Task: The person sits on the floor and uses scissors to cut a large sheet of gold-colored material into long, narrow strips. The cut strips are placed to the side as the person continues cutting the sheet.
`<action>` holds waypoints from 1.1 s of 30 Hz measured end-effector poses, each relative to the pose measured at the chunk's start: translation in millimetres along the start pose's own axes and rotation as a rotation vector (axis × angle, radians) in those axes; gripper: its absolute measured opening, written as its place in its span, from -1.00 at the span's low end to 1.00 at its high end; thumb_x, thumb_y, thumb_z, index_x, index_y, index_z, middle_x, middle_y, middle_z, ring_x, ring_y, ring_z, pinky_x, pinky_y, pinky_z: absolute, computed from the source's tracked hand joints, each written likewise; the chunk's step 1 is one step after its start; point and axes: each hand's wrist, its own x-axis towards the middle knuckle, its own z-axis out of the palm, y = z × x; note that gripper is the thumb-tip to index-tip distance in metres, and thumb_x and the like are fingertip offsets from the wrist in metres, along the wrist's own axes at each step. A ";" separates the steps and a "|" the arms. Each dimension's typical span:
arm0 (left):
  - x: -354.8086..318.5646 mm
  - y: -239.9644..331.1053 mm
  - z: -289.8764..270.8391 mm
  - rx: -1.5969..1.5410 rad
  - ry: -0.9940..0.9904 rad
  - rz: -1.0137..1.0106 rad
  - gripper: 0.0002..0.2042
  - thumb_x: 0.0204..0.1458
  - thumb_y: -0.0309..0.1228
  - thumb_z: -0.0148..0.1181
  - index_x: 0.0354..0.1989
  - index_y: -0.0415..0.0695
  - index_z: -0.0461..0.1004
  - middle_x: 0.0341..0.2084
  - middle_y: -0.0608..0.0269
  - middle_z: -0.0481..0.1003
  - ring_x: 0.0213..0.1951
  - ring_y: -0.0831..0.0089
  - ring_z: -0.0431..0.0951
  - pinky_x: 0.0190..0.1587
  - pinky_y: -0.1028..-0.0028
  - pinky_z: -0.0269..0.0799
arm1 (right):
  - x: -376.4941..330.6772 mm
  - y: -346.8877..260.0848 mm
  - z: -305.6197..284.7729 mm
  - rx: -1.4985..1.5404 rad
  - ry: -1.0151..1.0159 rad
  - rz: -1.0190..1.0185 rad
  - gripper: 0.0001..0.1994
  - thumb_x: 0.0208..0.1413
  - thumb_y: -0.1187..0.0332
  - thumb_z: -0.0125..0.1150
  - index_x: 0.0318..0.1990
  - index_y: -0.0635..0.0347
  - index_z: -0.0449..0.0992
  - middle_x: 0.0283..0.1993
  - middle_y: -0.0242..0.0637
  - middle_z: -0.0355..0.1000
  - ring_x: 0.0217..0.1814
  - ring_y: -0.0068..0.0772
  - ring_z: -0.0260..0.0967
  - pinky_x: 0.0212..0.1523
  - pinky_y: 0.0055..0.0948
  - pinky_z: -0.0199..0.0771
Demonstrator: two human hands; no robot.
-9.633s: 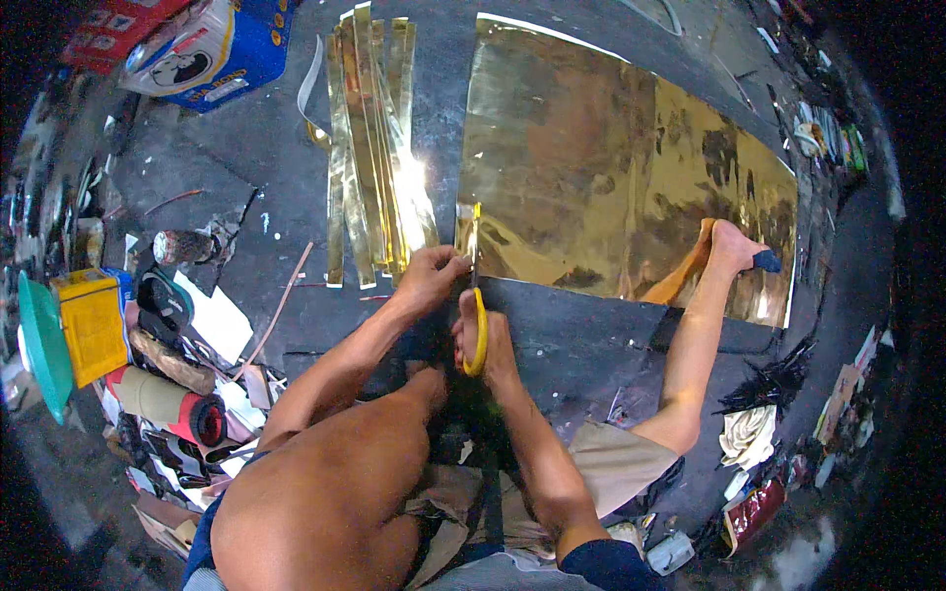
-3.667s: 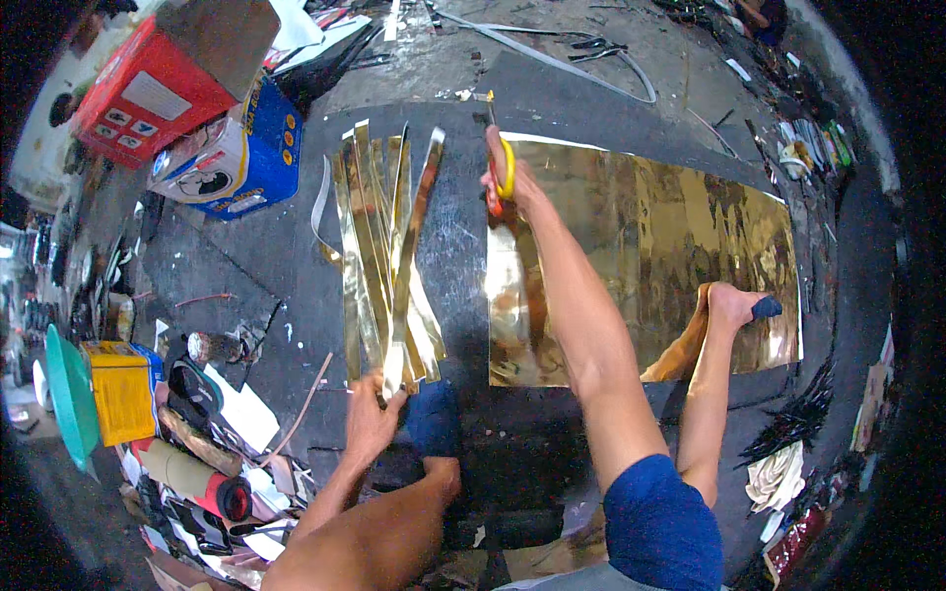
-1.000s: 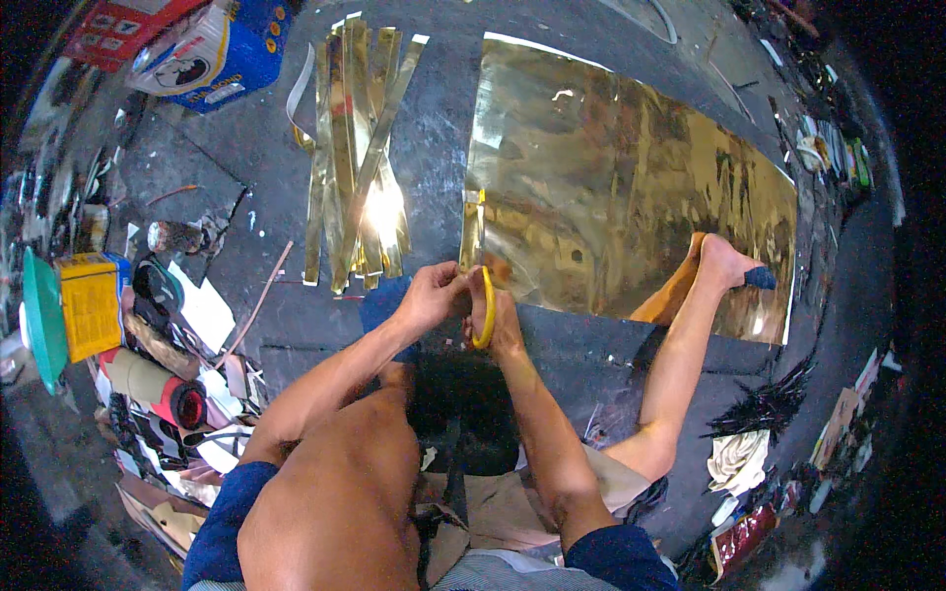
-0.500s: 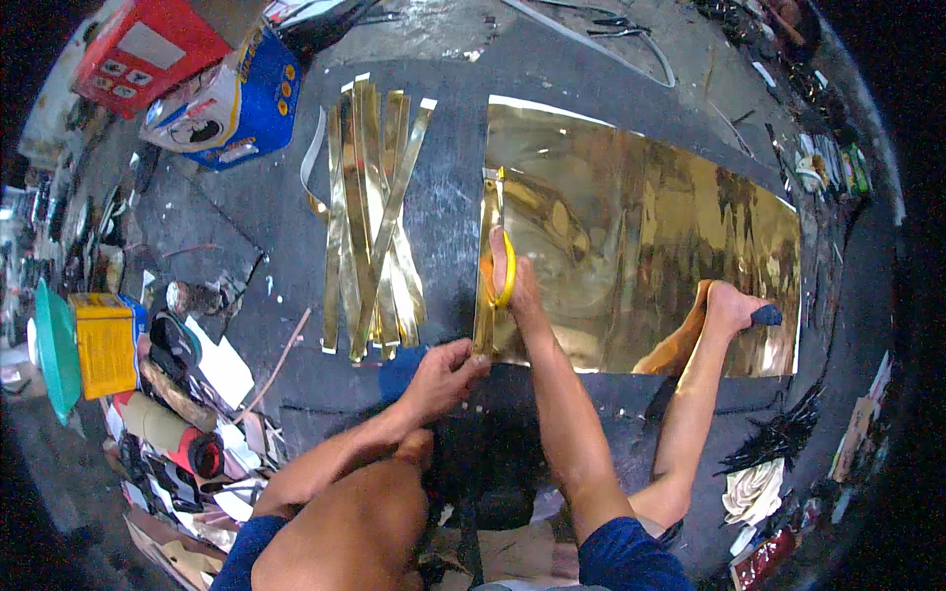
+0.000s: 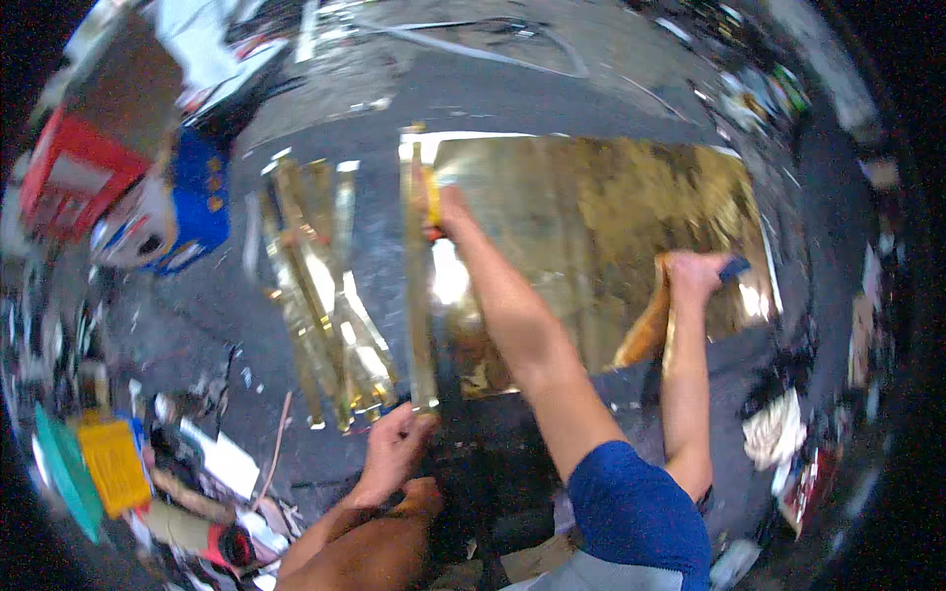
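A long, narrow gold foil strip [image 5: 418, 325] runs along the left edge of a shiny gold sheet [image 5: 552, 227]. My left hand [image 5: 394, 445] pinches the strip's near end. At its far end, my right hand [image 5: 448, 209] is closed around a yellow-handled tool that looks like scissors [image 5: 433, 202]; its blades are hidden or blurred. Several cut gold strips [image 5: 320, 281] lie in a loose, crossing pile to the left. My right foot [image 5: 693, 271] rests on the right part of the sheet, a dark blue piece at its end.
A red box [image 5: 79, 172] and a blue-and-white box [image 5: 192, 202] stand at the far left. Nearer are a yellow container [image 5: 113, 463], a green disc-like object [image 5: 67, 473] and a tan roll [image 5: 182, 525]. Crumpled pale cloth [image 5: 774, 430] lies at the right.
The view has shifted and turned. My right hand has moved farther up the strip with the yellow-handled tool. The strip now stands apart from the sheet along its near part.
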 end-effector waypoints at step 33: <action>128.3 -80.5 58.3 0.320 0.132 -0.063 -0.74 -0.12 -0.26 0.25 -0.58 -0.25 0.52 -0.66 0.16 0.52 -0.56 0.39 0.51 -0.39 0.39 0.41 | -473.5 162.3 -49.2 0.911 -0.427 0.654 -0.70 0.16 0.01 -0.01 -0.15 -0.01 0.39 -0.45 -0.35 0.39 -0.62 -0.42 0.35 -0.65 -0.35 0.45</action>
